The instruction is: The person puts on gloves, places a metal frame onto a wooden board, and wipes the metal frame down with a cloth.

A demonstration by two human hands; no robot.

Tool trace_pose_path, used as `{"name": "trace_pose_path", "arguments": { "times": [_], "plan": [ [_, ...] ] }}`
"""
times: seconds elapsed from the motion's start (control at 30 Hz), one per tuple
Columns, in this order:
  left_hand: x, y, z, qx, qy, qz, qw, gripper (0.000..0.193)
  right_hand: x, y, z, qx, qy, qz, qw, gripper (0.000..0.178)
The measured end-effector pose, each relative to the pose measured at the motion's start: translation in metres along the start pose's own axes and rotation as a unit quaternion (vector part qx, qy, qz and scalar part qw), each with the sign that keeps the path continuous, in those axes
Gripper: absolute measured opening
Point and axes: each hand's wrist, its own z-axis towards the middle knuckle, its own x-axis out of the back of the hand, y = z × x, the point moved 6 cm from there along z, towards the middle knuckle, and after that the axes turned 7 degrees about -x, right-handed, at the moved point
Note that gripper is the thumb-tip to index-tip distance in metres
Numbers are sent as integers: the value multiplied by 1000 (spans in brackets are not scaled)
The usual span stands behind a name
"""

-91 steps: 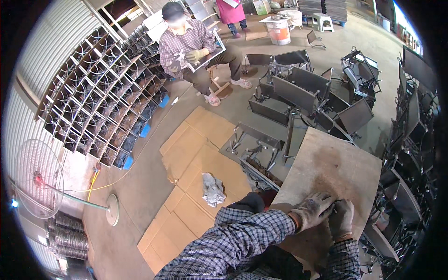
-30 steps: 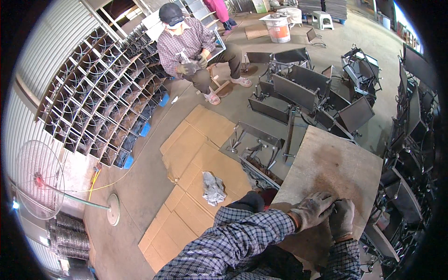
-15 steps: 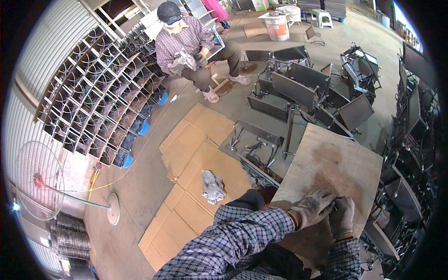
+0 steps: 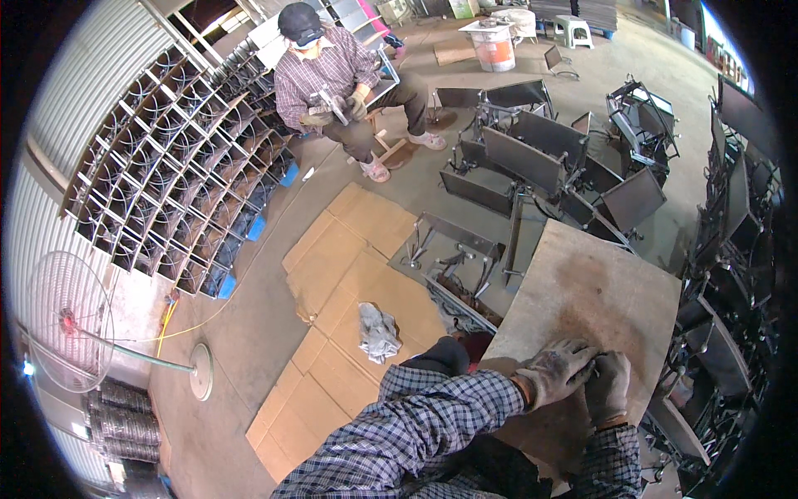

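Above a worn, brown-stained board (image 4: 573, 249), my left hand (image 4: 555, 373) and my right hand (image 4: 608, 387) meet, both in grey, soiled work gloves. The left fingers are bent and reach toward the right hand. My right hand is curled, with its thumb side against the left fingertips. A small dark bit shows where the gloves meet, too small to name. Whatever the fingers pinch is hidden by the gloves. Both forearms wear blue checked sleeves, and the left one crosses in from the lower left.
Cardboard sheets (image 4: 341, 308) with a crumpled grey cloth (image 4: 379, 333) lie left of the board. Dark metal frames with panels (image 4: 532, 154) crowd beyond it and along the right. A seated co-worker (image 4: 328, 79), a stacked rack (image 4: 179, 175) and a fan (image 4: 71, 320) are at left.
My hands stay in nearly the same place. The co-worker's hands have shifted, and the grey object in them is turned differently. A pink-clad person behind has moved mostly out of sight.
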Motion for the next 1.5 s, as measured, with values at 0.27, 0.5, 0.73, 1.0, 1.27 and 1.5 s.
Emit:
{"name": "trace_pose_path", "arguments": {
  "times": [0.27,0.5,0.73,1.0,1.27,1.5],
  "plan": [
    [0,-1,-1,-14,20,-10,1000,41,2,-4,-1,14,2,0,1000,5],
    [-7,-5,0,17,-35,-5,999,41,4,-2,0,10,10,20,1000,6],
    [-3,-3,-1,-10,23,-2,1000,36,3,-8,2,16,-2,0,1000,5],
    [-2,-2,0,-6,4,-1,1000,36,1,-1,0,5,12,-3,1000,5],
    [-7,-6,1,-13,7,3,1000,39,2,-2,1,8,6,3,1000,6],
    [-3,-5,0,-10,15,6,1000,42,-5,7,-1,-9,-4,3,1000,6]
  ]
}}
